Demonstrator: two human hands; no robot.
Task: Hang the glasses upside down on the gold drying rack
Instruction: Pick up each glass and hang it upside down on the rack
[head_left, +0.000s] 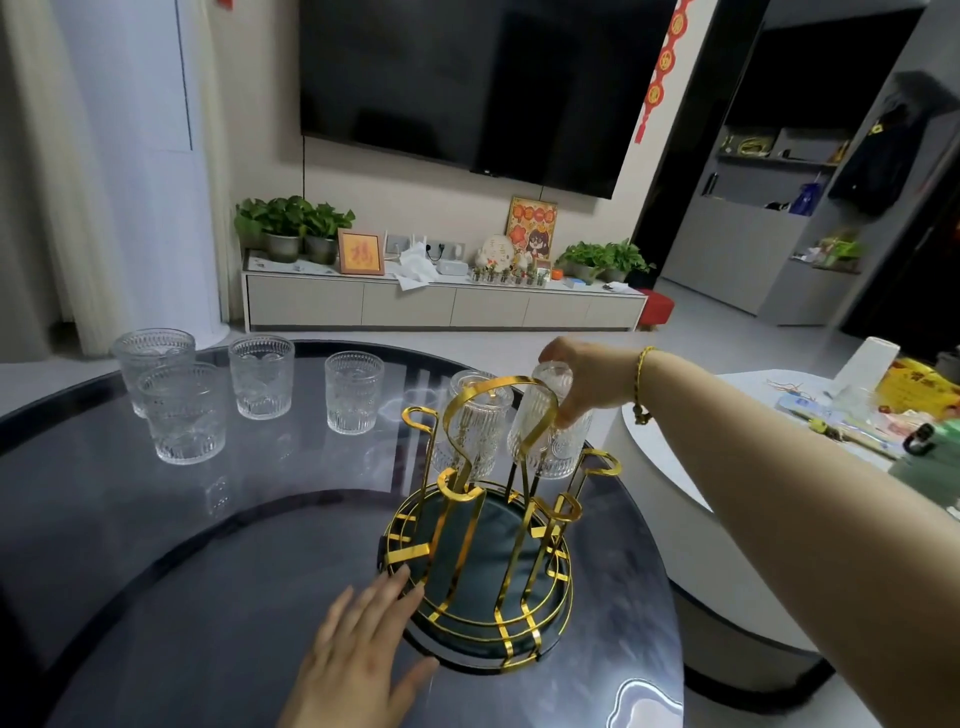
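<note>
Right hand (582, 382) clamped on inverted glass (548, 421) at gold rack (483, 530); left hand (358, 654) spread flat, touching base; no legible writing.

Left grip (358, 660): wrist cut off by bottom frame edge. Gold rack (483, 551) handle covers part of two hung glasses (480, 431). Rearmost upright glass (154, 358) half hidden by front glass (183, 413). Desk (156, 545) near edge out of frame.

Soft, dim indoor light, white glare on the dark glossy table (156, 519), wide-angle bending at edges
</note>
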